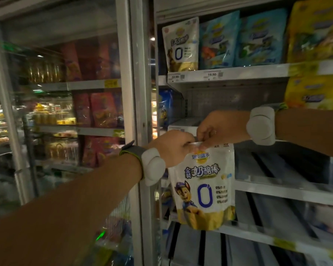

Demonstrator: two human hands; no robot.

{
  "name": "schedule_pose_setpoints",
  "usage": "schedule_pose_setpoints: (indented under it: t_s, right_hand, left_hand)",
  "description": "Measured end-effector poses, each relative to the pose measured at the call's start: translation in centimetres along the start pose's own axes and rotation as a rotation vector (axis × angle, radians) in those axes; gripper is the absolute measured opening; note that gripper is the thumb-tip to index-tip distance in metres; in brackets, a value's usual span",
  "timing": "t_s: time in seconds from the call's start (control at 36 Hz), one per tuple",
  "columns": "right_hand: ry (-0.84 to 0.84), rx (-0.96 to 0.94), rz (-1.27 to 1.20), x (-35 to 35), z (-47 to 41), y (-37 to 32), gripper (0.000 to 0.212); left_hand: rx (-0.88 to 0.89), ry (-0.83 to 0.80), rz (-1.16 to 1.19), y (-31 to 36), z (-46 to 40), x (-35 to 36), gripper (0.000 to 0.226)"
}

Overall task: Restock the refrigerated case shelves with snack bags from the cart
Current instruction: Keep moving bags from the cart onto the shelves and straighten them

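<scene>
Both hands pinch the top edge of a white snack bag [203, 187]: left hand [171, 148], right hand [219, 127]. It hangs upright before the case's middle shelf [183, 124] front edge.

A dim shop aisle lined with chilled cabinets. A closed glass door [62, 104] at left reflects bright produce displays, with red packets [102, 110] stacked behind it. A pale metal door frame [135, 89] divides it from an open case, where grey shelves [229, 73] carry price tags [212, 74] reading 22.90 and 19.90. Lower shelves [277, 191] look blurred, possibly bare in places.
</scene>
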State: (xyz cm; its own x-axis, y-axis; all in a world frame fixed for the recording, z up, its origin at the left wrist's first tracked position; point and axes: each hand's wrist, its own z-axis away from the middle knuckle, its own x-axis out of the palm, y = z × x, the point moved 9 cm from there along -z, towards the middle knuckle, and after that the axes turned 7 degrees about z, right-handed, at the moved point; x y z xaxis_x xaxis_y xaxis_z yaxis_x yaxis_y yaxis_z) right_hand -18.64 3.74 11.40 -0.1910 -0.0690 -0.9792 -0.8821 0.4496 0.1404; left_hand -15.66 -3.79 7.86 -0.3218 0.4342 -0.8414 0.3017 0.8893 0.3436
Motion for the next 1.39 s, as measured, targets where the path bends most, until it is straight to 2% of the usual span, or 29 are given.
schedule_pose_setpoints:
  t_s: [0.19,0.58,0.81,1.0,1.11,1.19,1.39]
  right_hand:
    - [0.0,-0.028,0.057,-0.1,-0.8,1.7,0.008]
    - [0.042,-0.002,0.074,-2.5,-3.5,5.2,0.009]
    - [0.07,0.018,0.083,-3.9,-5.2,7.7,0.008]
    - [0.058,0.039,0.089,-5.0,-6.1,9.9,0.007]
    - [0.081,0.059,0.085,-5.6,-6.6,11.1,0.008]
    - [0.112,0.074,0.091,-6.1,-7.0,11.9,0.007]
    - [0.089,0.094,0.066,-6.2,-8.3,13.0,0.011]
  left_hand:
    - [-0.006,0.095,0.174,-0.2,-1.2,0.7,0.014]
    - [-0.02,0.447,0.422,-2.9,-3.7,-2.0,0.03]
    - [-0.187,0.572,0.824,-5.4,-6.4,-2.3,0.045]
    - [-0.16,0.514,0.88,-6.2,-8.4,-1.6,0.024]
    - [-0.161,0.469,0.936,-6.9,-9.4,-0.5,0.019]
    - [-0.162,0.49,1.018,-7.4,-10.1,-0.2,0.017]
    - [-0.148,0.538,0.994,-7.9,-11.7,-0.7,0.012]
